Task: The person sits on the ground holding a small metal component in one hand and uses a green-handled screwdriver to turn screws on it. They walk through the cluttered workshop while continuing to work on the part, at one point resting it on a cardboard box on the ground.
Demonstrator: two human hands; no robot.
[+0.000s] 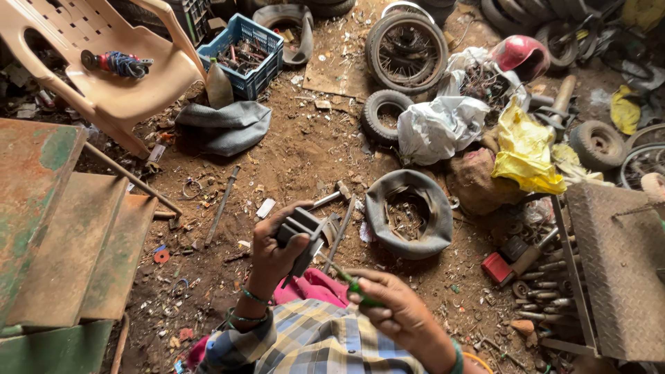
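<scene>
Dirt floor (305, 152) strewn with scrap fills the frame, a worn tyre (409, 213) lying at its centre and a tan plastic chair (118, 76) at upper left. Low in the middle, the left hand (273, 253) is closed around a dark grey metal part (303, 232). Just right of it, the right hand (398, 312) pinches a green-handled screwdriver (357, 284), its tip touching the part.
</scene>
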